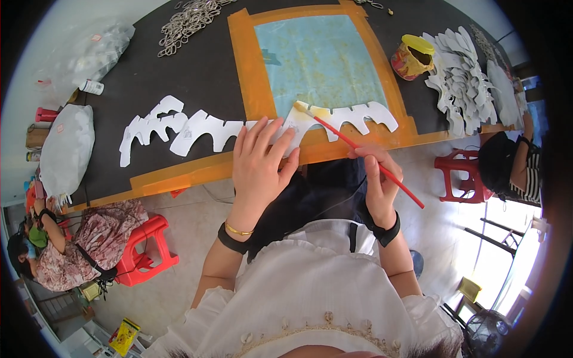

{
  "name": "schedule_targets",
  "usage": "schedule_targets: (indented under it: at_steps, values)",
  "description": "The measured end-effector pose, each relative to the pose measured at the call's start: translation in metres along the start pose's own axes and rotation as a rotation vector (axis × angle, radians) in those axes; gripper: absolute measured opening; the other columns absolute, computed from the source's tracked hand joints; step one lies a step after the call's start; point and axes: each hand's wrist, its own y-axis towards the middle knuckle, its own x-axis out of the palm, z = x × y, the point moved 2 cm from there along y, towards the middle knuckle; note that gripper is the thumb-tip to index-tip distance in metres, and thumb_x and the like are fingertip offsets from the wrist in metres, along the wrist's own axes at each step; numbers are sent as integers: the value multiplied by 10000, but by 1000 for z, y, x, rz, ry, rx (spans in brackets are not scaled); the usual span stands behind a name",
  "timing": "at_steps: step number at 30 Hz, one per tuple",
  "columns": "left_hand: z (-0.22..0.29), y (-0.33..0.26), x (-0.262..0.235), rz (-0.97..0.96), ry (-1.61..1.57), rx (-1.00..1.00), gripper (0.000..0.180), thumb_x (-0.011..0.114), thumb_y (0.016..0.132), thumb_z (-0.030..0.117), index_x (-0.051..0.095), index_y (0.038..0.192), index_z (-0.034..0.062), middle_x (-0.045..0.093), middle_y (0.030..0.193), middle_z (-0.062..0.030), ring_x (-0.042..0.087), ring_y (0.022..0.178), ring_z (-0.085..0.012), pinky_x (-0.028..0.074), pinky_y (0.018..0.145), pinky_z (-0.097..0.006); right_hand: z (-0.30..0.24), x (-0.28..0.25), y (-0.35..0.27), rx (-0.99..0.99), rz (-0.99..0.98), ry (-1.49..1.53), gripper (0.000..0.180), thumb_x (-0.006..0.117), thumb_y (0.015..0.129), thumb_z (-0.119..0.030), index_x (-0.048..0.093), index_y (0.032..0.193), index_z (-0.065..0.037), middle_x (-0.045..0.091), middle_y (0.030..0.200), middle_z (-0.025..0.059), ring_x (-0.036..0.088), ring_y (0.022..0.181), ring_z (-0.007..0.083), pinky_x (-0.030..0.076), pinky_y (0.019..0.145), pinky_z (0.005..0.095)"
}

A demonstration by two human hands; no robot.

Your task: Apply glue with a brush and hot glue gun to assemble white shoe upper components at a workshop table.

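A long white scalloped strip (209, 132) lies along the near edge of the table, reaching over the blue sheet (322, 56). My left hand (261, 161) rests on its middle, palm down with fingers stretched out. Between the fingers of my right hand (380, 179) is a red-handled paintbrush (340, 134), its tip touching the strip. Yellowish wet patches, like glue, mark the strip around the bristles. At the left lies another white cut piece (149, 126), close to the strip's end.
An open tin with yellow rim (413, 57) stands right of the sheet, beside piled white pieces (462, 80). Metal rings (190, 25) lie at the far left. Plastic bags (67, 149) and a white bottle (92, 87) line the left side. Other people sit at both ends near red stools (146, 250).
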Motion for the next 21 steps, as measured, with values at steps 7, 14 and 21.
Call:
schedule_targets:
  at_steps: [7,14,21]
  values:
    - [1,1,-1,-8,-20,-6,311,690,809,193,664,1113,136,598,1246,-47,534,1190,-294,381,1021,-507,-6,-18,-10,47,87,29,196,493,941,-44,659,929,59,690,903,149,658,830,219,498,779,302]
    - [0,1,0,2,-8,2,303,691,810,215,669,1103,140,598,1239,-50,537,1184,-292,379,1029,-494,-17,-24,-3,-23,98,-96,195,491,950,-49,647,947,68,679,902,155,656,798,214,497,758,297]
    - [0,0,-1,5,1,-2,294,690,812,235,677,1090,139,596,1232,-49,536,1183,-285,377,1033,-489,-13,-26,-4,20,59,73,173,505,948,-41,641,952,66,675,910,154,648,809,203,494,769,295]
